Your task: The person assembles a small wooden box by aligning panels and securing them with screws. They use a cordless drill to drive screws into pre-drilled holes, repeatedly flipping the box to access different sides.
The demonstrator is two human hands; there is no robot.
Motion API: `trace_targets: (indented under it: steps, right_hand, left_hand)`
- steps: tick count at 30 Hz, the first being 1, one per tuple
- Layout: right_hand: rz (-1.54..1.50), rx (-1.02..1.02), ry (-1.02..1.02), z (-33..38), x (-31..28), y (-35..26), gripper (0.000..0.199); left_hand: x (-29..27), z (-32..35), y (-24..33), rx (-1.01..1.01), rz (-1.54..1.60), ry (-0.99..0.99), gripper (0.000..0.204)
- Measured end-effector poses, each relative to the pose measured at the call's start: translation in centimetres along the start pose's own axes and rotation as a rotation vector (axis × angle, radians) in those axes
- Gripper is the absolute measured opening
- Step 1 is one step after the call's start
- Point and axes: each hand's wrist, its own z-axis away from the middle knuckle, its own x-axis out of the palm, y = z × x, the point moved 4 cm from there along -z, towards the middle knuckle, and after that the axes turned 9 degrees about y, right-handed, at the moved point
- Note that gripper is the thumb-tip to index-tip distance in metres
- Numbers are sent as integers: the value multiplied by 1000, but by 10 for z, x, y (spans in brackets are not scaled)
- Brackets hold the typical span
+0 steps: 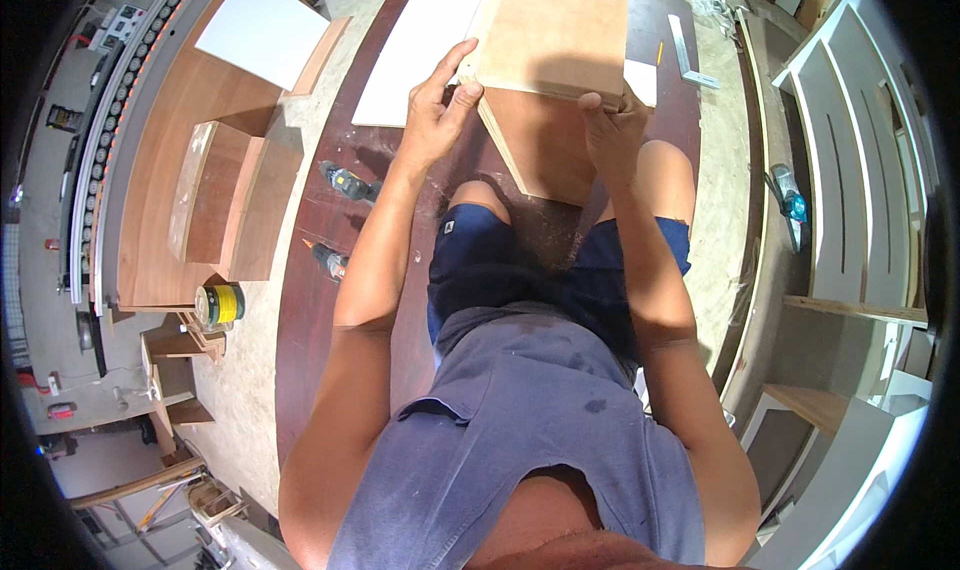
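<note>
Pale panel [565, 30] is pinched by left hand [437, 118] and right hand [614, 138], toward dark-red board's [302, 335] far edge | apparently being positioned | steady alignment likely needed

You can see both arms [362, 325] reaching forward around the bent knees [480, 195], elbows slightly crooked. The left hand [434, 118] is gripping — forefinger stretched forward, thumb set apart from it. The right hand [615, 132] clamps thumb uppermost — its other fingers mostly hidden.
</note>
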Motion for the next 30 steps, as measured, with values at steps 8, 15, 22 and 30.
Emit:
trace_targets:
  steps: [8, 15, 22, 30]
  right_hand:
    - [80, -468, -89, -10, -34, -24, 68]
    - [565, -785, -494, -53, -43, -63, 70]
    - [565, -854, -679, -74, -40, -55, 72]
    - [509, -907, -576, -74, -42, -34, 65]
  left_hand:
    - [17, -7, 79, 631, -631, -109, 46]
    - [76, 3, 91, 631, -629, -87, 66]
    - [85, 3, 83, 683, -653, 74, 51]
    - [91, 4, 82, 650, -601, 120, 46]
